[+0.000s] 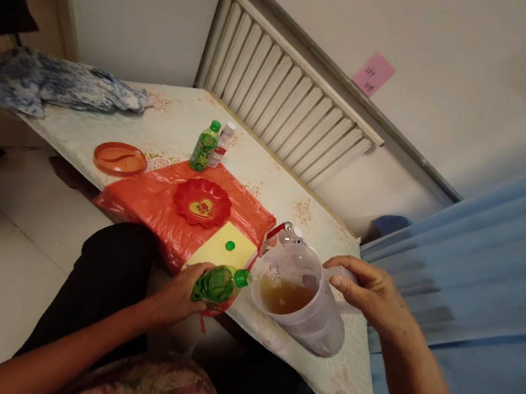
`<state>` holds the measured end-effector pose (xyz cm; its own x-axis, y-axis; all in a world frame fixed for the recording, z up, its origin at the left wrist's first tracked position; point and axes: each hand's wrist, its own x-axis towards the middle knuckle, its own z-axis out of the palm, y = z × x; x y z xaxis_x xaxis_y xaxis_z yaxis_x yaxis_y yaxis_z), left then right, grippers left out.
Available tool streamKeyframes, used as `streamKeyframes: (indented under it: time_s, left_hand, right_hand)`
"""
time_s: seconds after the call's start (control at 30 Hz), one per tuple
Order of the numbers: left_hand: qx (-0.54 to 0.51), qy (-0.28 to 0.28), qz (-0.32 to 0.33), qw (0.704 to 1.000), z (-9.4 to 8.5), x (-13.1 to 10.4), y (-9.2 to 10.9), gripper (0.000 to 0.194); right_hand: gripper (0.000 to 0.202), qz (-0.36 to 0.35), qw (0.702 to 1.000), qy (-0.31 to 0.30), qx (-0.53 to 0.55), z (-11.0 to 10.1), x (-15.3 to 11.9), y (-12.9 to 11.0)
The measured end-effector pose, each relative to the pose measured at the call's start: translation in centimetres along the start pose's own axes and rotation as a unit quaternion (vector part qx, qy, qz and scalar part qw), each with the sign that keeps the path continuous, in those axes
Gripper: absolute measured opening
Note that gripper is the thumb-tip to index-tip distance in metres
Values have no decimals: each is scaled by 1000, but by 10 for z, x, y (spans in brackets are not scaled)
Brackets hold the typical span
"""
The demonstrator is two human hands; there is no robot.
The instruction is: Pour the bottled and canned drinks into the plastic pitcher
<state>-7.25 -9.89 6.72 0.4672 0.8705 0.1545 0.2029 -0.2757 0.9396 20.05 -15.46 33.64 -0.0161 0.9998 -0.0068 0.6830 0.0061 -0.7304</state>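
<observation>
My left hand (182,294) is closed around a green bottle (218,285). The uncapped bottle lies tipped nearly on its side, its mouth at the rim of a translucent plastic pitcher (322,328). Brownish-yellow liquid (286,296) shows inside the pitcher, which leans toward me over the table. At the pitcher's handle, my right hand (372,295) is closed, with thumb and forefinger near the rim; its other fingers are hidden. A green cap (230,245) rests on a yellow sheet (214,247) beside the pitcher.
Behind the pitcher lies a clear bottle (287,235). A red scalloped dish (202,202) sits on red plastic (152,198). Farther back stand a green bottle (205,147) and a clear one (222,144). An orange lid (119,159) and crumpled cloth (69,87) are left.
</observation>
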Motion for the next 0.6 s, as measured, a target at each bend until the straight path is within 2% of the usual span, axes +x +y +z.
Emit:
streamKeyframes:
  time_s: [0.13,0.27,0.4,0.6]
  left_hand:
    - [-44,21,-25,998,-5,0,1,67]
    - [-64,31,-36,997,-9,-1,-7,66]
    - [-94,32,-32,995,-10,-4,-15,67]
    - [-133,45,-71,988,-15,-4,-9,65]
  right_hand:
    - [38,29,994,21,102,8,9,23]
    - [38,11,976,99,194,23,29,43]
    - [33,-23,942,178,283,46,62,36]
    - [21,-50,893,220,389,90,127,16]
